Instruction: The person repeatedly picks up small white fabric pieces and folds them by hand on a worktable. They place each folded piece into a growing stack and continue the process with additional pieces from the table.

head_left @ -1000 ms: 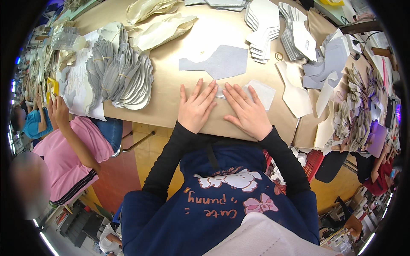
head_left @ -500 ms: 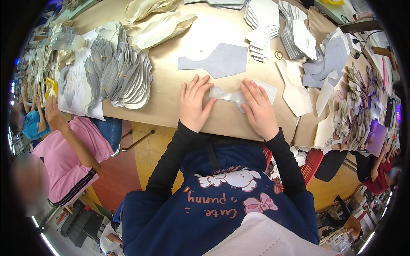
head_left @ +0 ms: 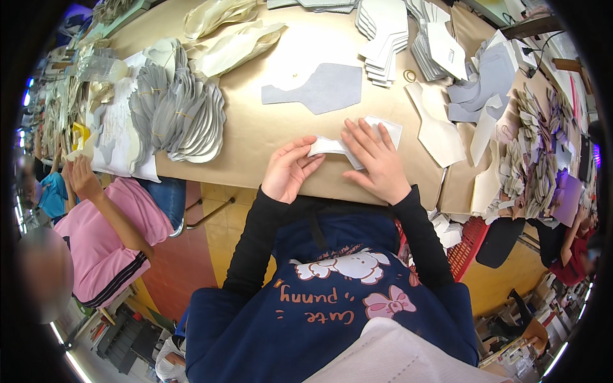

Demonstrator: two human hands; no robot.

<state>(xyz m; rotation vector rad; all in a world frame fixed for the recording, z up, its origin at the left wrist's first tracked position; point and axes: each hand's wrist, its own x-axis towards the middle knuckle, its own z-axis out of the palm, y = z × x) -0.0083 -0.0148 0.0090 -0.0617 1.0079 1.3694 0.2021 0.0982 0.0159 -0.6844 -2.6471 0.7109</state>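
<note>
The white cut piece (head_left: 329,146) is lying at the counter's near side, directly in front of the person, its broad end spreading to the right. The left hand (head_left: 285,173) is pinching the narrow end between thumb and fingers, its grip closing on the edge and seemingly holding that end slightly raised. The right hand (head_left: 375,154) is resting palm-down over the broad end with fingers extended, its grip clasping nothing, presumably to steady the piece against the counter (head_left: 246,134). Just beyond, a grey cut piece (head_left: 329,89) of similar outline is lying flat and apart from both hands, perhaps so that it is staying within easy reach. Farther left, bundles of grey pieces (head_left: 205,121) are leaning together, bands apparently keeping them in order; at the far right, stacked white pieces (head_left: 385,37) are fanning out, their edges showing separately.

The right fingers are hiding much of the broad end, and the left fingertips' contact beneath the narrow end is remaining unclear. Glare is washing out part of the counter, the upper frame edge is cutting off the farthest stacks, and the counter is partly concealing a red basket (head_left: 471,246) below.
</note>
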